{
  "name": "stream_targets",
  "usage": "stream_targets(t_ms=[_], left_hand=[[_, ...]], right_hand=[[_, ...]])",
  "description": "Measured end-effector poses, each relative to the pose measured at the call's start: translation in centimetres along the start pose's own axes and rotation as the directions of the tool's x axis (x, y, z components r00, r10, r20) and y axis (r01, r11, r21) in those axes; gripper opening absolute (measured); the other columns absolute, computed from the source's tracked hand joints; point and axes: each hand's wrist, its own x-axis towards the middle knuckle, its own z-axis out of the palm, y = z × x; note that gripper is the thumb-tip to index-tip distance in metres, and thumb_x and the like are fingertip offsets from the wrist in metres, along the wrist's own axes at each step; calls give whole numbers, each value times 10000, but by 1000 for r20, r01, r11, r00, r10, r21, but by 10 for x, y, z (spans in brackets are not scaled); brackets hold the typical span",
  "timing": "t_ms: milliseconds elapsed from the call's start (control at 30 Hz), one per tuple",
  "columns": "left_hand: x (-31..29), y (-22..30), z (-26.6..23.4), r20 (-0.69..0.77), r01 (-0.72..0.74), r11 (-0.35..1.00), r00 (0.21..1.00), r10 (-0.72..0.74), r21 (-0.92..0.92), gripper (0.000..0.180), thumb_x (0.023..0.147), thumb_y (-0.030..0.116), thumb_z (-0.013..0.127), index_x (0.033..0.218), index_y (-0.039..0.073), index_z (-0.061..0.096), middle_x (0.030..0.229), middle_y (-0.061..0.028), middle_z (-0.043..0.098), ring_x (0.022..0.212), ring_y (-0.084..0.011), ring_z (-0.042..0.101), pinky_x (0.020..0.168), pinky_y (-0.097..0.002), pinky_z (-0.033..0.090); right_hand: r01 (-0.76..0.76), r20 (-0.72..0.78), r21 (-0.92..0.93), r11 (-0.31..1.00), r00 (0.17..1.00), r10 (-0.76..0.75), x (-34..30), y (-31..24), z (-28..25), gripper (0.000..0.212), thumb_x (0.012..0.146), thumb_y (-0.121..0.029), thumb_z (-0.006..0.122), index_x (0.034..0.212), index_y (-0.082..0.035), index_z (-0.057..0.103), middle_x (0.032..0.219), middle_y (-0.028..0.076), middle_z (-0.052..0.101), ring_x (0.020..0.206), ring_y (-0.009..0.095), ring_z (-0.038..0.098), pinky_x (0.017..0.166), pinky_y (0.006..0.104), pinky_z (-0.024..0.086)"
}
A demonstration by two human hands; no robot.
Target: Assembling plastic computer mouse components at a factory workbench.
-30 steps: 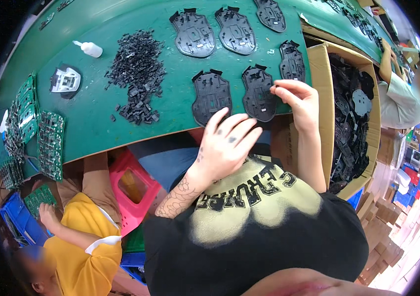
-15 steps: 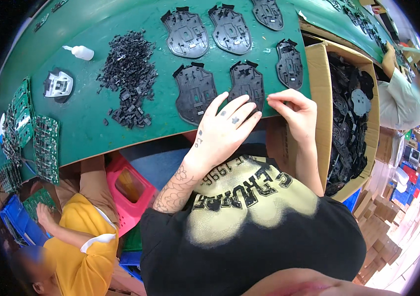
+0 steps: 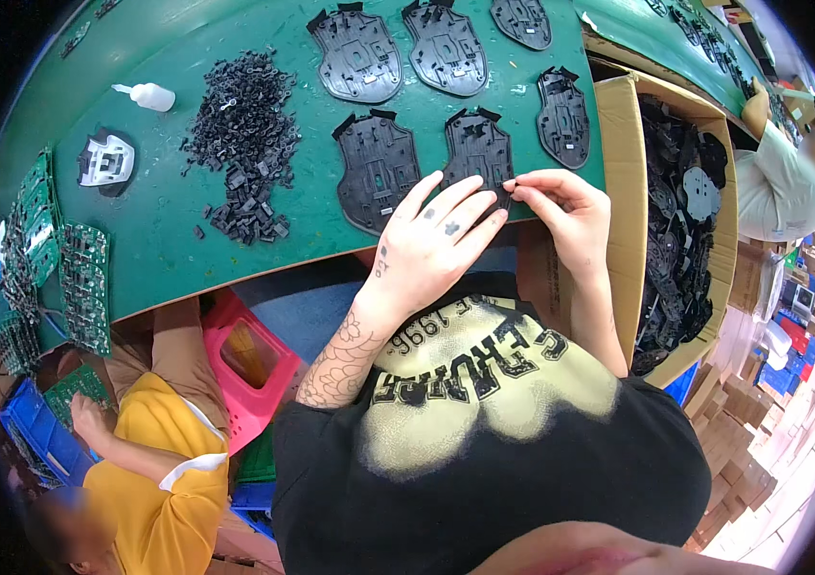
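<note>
My left hand (image 3: 441, 235) lies with outstretched fingers over the lower part of a black plastic shell (image 3: 479, 144) at the table's near edge. To its right, my right hand (image 3: 572, 216) pinches thumb and forefinger together at that shell's right edge. A tiny dark bit shows at those fingertips, too small to name. Another black shell (image 3: 377, 168) lies just left of my left hand's fingers. Close to the right hand, a narrower-looking shell (image 3: 563, 120) rests on the table.
On the green table (image 3: 158, 249) are a heap of small black plastic parts (image 3: 249, 125), a white squeeze bottle (image 3: 152, 97), a silver-and-black part (image 3: 106, 161) and green circuit boards (image 3: 86, 287). A cardboard box (image 3: 623, 211) of black parts stands right. Co-workers sit left and far right.
My right hand has shifted slightly left and up, bringing its pinched fingertips to the shell's edge. My left hand stays nearly in place over the shell.
</note>
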Motion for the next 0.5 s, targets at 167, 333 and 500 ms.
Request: stream_targets(t_ms=[167,333,500], left_hand=[[-1,0,0,-7,-5,1000,1000,5,-1,371,690,111,699,1059,142,677,1134,-30,627,1138,-209,566,996,-445,409],[-1,0,-1,-16,-4,1000,1000,4,0,364,690,107,696,1052,140,679,1128,-31,628,1133,-211,568,994,-447,410],[0,1,-2,-6,2,1000,1000,-2,-3,369,688,102,692,1055,140,678,1130,-30,626,1132,-213,567,995,-450,409]], right_hand=[[328,62,-321,888,943,-326,2,2,2,134,746,-11,717,876,-42,712,838,51,649,718,106,579,590,216,424],[275,67,-374,886,961,-270,-1,-1,4,143,741,-20,724,881,-48,708,808,40,600,673,115,533,559,228,395],[303,80,-366,880,952,-295,-1,-2,6,145,742,-7,719,882,-36,696,808,49,594,697,131,549,574,236,418]])
